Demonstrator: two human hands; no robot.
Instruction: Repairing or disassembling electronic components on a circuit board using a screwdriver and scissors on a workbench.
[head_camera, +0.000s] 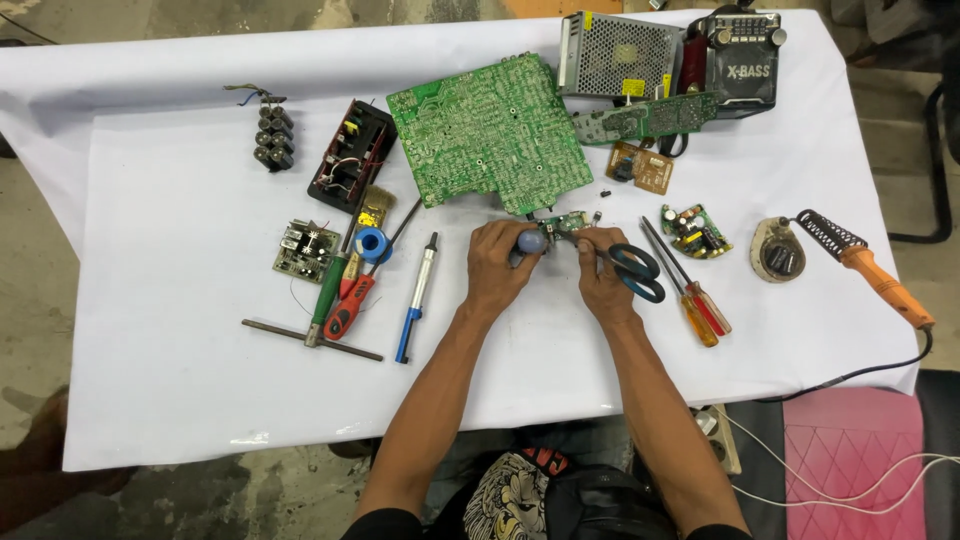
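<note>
My left hand (497, 265) grips a small tool with a blue-grey handle (531, 241), its tip pointing at a small green circuit board (568, 223). My right hand (598, 268) pinches that small board from the right, just above the table. Both hands meet at the middle of the white-covered table (180, 330). A large green circuit board (487, 133) lies just behind them. Black-handled scissors (637, 271) lie against my right hand's outer side.
Left of my hands lie a blue desoldering pump (415, 300), red and green screwdrivers (340, 290), a solder roll (372, 244), small boards and a capacitor pack (273, 138). To the right are two orange screwdrivers (692, 295), an orange soldering iron (880, 280), a tin (778, 252), a radio (740, 60).
</note>
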